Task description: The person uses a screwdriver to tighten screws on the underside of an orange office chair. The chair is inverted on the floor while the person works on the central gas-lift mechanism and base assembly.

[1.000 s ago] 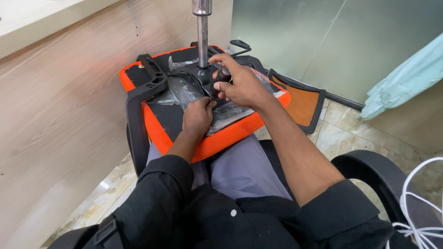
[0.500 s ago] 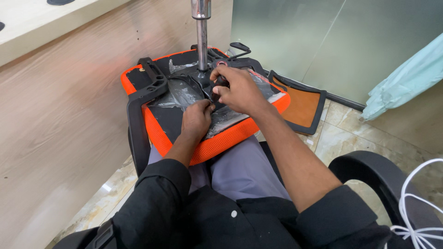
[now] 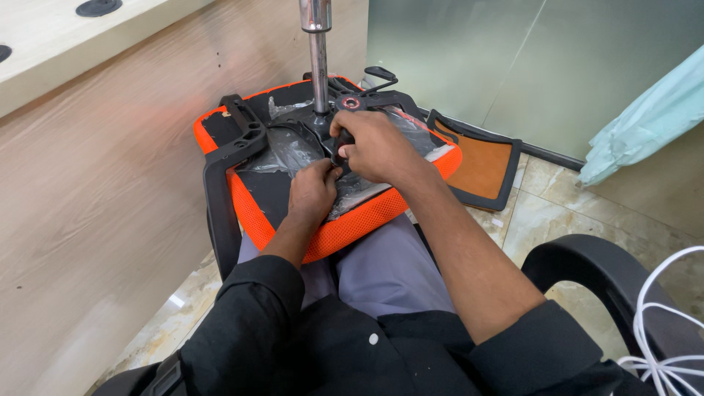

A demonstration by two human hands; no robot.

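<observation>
An orange seat (image 3: 345, 224) lies upside down across the person's lap, its black underside turned up and still wrapped in clear plastic (image 3: 293, 150). A chrome post (image 3: 318, 59) rises from the mechanism at the middle of the seat.

The right hand (image 3: 374, 147) is curled shut around a dark tool handle (image 3: 339, 150) just in front of the post, knuckles up. What the tool's tip meets is hidden under the hand. The left hand (image 3: 312, 194) rests on the plastic right beside it, fingers (image 3: 326, 172) bent and pinched at a small part below the handle, touching the right hand; the part itself is too small to make out.

Compared with a second ago, the right hand has drawn in closer to the post and sits more squarely over the handle, while the left hand has stayed where it was. The seat has kept its place on the lap; only the view has tipped slightly.

A black armrest (image 3: 235, 139) is fixed on the seat's left edge. An orange pad in a black frame (image 3: 484, 165) lies on the tiled floor (image 3: 543, 213) just past the seat's right side. A wooden worktop panel (image 3: 95, 191) stands at the left, a black chair arm (image 3: 609, 271) curves at the lower right, and white cable (image 3: 660, 345) loops beside it.
</observation>
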